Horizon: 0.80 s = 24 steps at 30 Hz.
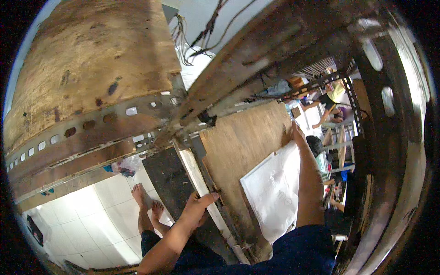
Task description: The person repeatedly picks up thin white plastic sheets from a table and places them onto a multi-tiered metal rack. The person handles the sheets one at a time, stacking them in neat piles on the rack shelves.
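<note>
My left hand (198,211) is closed around a pale, worn metal bar (198,176), its thumb lying across the top. Beyond that bar is a brown plywood board (247,137) with a rough edge. On the board, beside my right forearm, lies a white plastic-looking sheet or sack (274,190), flat and creased. My right arm reaches past it, and my right hand (298,133) is at the board's far right corner. Its fingers are small and partly hidden, so their grip does not show clearly.
Slotted rusty metal beams (87,123) frame the space, with a large stained plywood panel (101,55) at upper left. Loose cables (208,32) hang above. Bare feet (137,195) show over white floor tiles (87,220). A person in a yellow top (337,93) is at the right.
</note>
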Each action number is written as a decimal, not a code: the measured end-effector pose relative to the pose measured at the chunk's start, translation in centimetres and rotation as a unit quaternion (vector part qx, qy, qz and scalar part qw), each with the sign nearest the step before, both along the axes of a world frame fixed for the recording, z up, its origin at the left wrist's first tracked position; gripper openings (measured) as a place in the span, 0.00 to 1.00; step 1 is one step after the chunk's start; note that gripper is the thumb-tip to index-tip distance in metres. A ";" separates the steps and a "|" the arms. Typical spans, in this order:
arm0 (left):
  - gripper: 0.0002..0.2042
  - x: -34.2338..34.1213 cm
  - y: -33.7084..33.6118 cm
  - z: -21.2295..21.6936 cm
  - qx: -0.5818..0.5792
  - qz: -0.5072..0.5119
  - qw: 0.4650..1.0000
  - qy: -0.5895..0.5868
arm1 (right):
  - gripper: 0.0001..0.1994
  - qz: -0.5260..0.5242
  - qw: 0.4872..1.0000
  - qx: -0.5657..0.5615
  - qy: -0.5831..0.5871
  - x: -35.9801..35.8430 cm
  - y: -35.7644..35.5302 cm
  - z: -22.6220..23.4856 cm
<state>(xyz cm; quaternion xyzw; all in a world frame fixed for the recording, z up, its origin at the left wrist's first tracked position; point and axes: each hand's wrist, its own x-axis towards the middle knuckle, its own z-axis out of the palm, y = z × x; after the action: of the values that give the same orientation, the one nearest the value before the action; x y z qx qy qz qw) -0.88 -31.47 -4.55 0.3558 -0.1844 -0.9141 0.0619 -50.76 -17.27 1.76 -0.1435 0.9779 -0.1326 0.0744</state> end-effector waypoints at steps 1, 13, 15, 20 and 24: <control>0.24 0.3 0.3 -0.4 0.003 -0.023 1.000 -0.012 | 0.39 -0.001 1.000 -0.009 0.013 -0.7 2.6 0.0; 0.15 0.2 -1.0 3.1 0.051 -0.013 0.999 0.008 | 0.36 0.058 0.993 0.030 0.100 1.9 11.4 1.5; 0.15 0.1 -0.7 3.3 0.065 -0.026 0.997 -0.030 | 0.37 -0.026 0.994 -0.027 0.105 -0.5 17.9 0.8; 0.18 -0.1 0.6 0.7 0.085 0.053 0.992 0.082 | 0.36 -0.007 0.999 -0.027 -0.030 0.4 16.8 0.0; 0.21 -0.3 1.1 1.0 0.067 0.091 0.993 0.030 | 0.42 -0.032 0.990 -0.029 -0.132 2.9 12.1 0.8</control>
<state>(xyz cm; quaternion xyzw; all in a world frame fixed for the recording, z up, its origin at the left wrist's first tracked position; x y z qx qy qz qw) -1.15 -30.37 -3.58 0.3463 -0.0878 -0.9255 0.1259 -47.83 -5.13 2.52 -0.0955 0.9593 -0.1812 0.1942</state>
